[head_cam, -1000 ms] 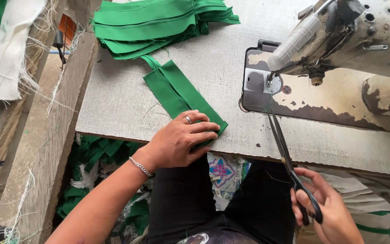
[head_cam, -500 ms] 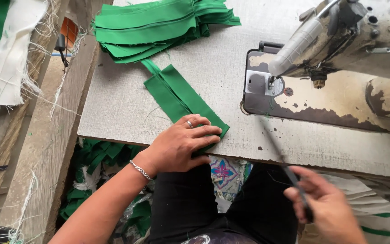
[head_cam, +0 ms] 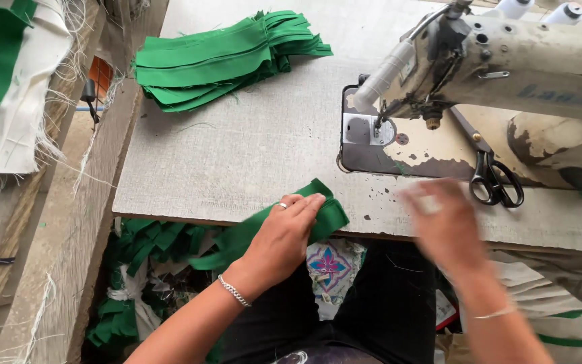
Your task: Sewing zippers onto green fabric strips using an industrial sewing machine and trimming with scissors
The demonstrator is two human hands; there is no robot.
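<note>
A folded green fabric strip (head_cam: 318, 214) is grasped by the left hand (head_cam: 283, 237); the blurred right hand (head_cam: 442, 222) is spread empty just before black scissors (head_cam: 490, 172)

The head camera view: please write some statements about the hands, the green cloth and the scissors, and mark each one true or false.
1. The left hand lies on a folded strip of green cloth at the near edge of the grey sewing table. True.
2. The right hand holds the black-handled scissors. False: the scissors lie on the table beside the machine, and the blurred hand is apart from them.
3. A stack of folded green cloth pieces lies at the far left of the table. True.
4. The green strip lies under the needle of the worn cream sewing machine. False: it is at the table's near edge, away from the needle.
</note>
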